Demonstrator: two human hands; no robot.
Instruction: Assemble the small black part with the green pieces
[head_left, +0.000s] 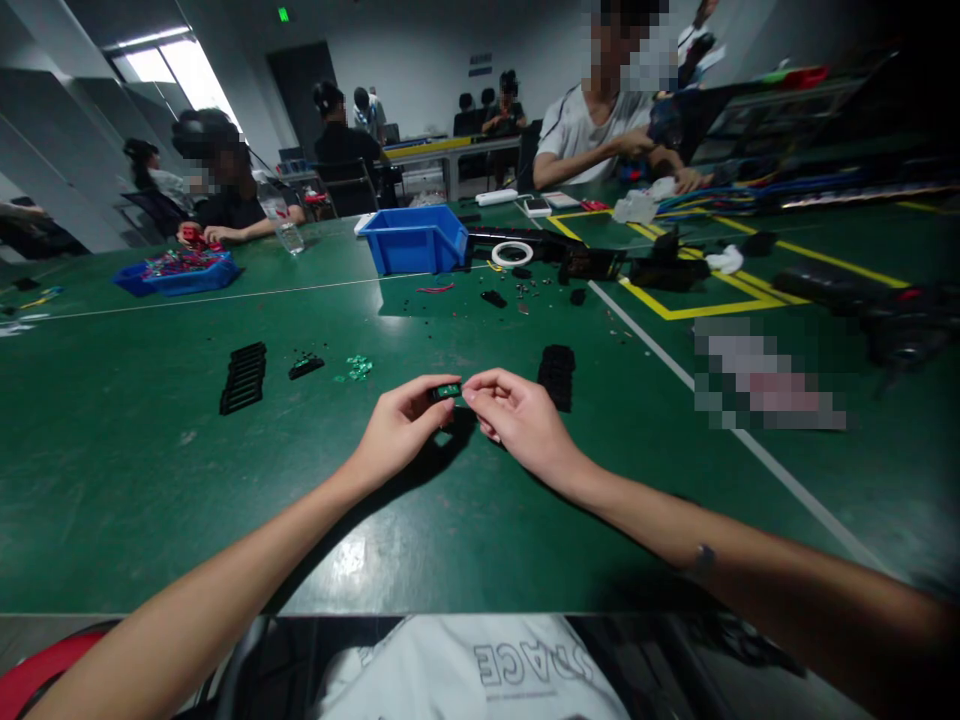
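Observation:
Just above the green table, my left hand (pixel 397 428) pinches a small black housing with a green circuit board (pixel 448 391) in it, between thumb and fingers. My right hand (pixel 529 425) is closed at the right end of that piece, thumb against forefinger; whatever lies between those fingertips is too small to make out. Left of my hands lie a pile of small green circuit boards (pixel 359 367), a black part with green bits on it (pixel 306 366) and a row of black housings (pixel 244 378). Another stack of black housings (pixel 556 377) is just beyond my right hand.
A blue bin (pixel 415 240) stands at mid-table, with a white tape roll (pixel 512 254) and scattered small parts beside it. A blue tray (pixel 191 275) of wires and a bottle (pixel 289 235) are far left. A black tool (pixel 892 310) lies right. Co-workers sit across the table.

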